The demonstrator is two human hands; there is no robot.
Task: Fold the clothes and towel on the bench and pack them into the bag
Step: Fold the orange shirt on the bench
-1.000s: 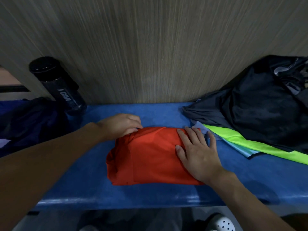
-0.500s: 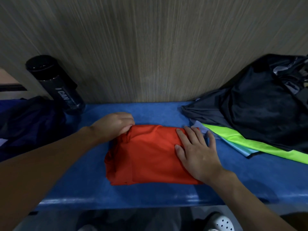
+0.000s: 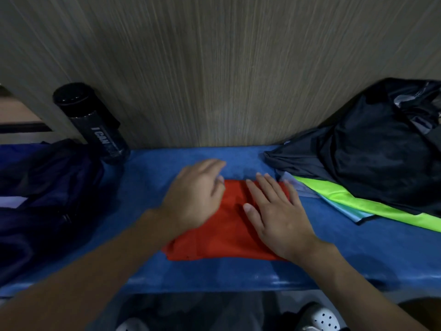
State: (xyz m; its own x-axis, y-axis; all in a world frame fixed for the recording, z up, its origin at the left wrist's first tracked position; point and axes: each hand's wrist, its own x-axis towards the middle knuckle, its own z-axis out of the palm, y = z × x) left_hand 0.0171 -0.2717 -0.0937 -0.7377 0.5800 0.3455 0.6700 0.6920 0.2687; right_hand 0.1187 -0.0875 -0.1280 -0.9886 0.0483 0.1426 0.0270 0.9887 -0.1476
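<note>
Pin the orange garment (image 3: 226, 240) on the worktop (image 3: 334, 259) with your flat right hand (image 3: 279, 216), smooth creases using your open-fingered left hand (image 3: 195, 199).

Matt red cloth garment (image 3: 229, 225) on a glossy-edged blue counter (image 3: 214, 280), before a wood-grain wall panel (image 3: 214, 68); beside the panel, a glossy black plastic bottle (image 3: 95, 125).

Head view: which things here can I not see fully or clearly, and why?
All in the head view:
- Red garment: edges covered by left hand and right hand.
- Bottle: print beyond "I CAN" too dark.
- Dark blue bag: cut off by left edge.
- Dark clothes pile: cut off by right edge; pieces indistinguishable.
</note>
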